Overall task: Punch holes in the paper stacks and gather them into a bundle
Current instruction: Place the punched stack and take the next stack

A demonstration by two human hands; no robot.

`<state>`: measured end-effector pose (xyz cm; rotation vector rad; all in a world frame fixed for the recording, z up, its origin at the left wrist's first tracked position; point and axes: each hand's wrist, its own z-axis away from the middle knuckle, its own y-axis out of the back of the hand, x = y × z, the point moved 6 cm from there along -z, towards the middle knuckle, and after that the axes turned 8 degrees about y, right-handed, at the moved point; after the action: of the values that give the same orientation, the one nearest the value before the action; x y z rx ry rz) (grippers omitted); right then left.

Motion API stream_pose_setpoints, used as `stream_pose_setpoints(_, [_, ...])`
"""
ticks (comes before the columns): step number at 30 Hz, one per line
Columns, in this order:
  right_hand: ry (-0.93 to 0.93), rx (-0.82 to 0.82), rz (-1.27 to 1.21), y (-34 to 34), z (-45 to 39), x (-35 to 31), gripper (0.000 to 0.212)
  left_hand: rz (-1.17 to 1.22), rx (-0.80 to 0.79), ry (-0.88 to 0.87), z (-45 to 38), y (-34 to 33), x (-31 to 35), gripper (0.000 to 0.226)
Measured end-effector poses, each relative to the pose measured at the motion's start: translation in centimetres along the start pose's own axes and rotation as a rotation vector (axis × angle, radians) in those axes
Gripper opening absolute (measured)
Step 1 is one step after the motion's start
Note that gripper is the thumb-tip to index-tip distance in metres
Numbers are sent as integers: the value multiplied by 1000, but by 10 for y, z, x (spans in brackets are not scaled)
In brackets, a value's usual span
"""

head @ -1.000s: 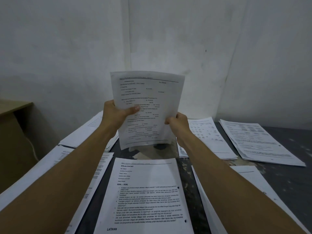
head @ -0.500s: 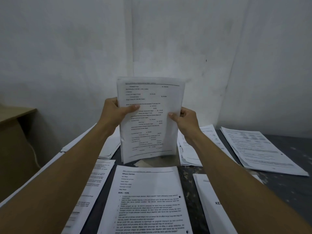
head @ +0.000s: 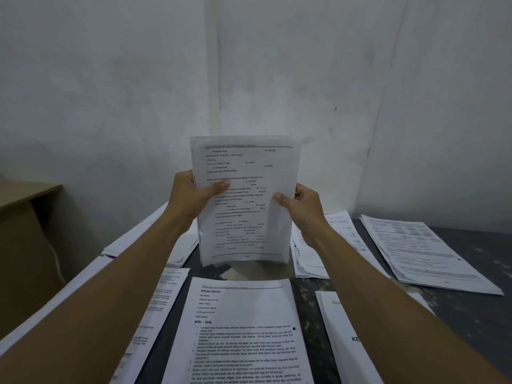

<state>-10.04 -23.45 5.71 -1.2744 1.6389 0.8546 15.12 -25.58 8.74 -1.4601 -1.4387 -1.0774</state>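
So both hands are on one paper stack (head: pixel 245 200), held upright in the middle of the frame above the table (head: pixel 471 322). The left hand (head: pixel 194 198) is closed around the stack's left edge, thumb across the printed front and fingers hidden behind. The right hand (head: pixel 303 206) is clamped on the right edge the same way, thumb tip on the front page.

What's changed over the last second: the stack has come down a bit and straightened. A moment ago it was tilted with the sheets fanned slightly at the top, and the right hand was lower on the edge. Now it sits squarer, the bottom edge very close to the tabletop, though I can't tell if it's actually touching. Looks to me like tapping the sheets to align them, which makes sense before punching or adding them to a bundle.

The rest is spread flat: a stack headed "ISTILAH PENTING" (head: pixel 243 333) at lower centre, which seems to have a punched hole near its right edge, more piles along the left side (head: pixel 155 306), two at the right (head: pixel 426 253), and one in the lower right (head: pixel 357 342). I can't see a hole punch anywhere. Plenty still to gather, I'd say.
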Motion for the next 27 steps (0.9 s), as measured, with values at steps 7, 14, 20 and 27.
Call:
stream_pose_setpoints(7, [79, 89, 33, -2, 1, -7, 25, -27, 9, 24, -2, 3, -8, 41])
stream_pose_setpoints(14, [79, 73, 36, -12, 0, -19, 26, -46, 2, 37, -5, 6, -8, 40])
stream_pose_setpoints(20, [256, 133, 128, 2, 0, -36, 57, -43, -6, 29, -4, 6, -4, 43])
stream_pose_setpoints(27, [713, 63, 531, -10, -1, -91, 89, -21, -32, -25, -11, 8, 21, 41])
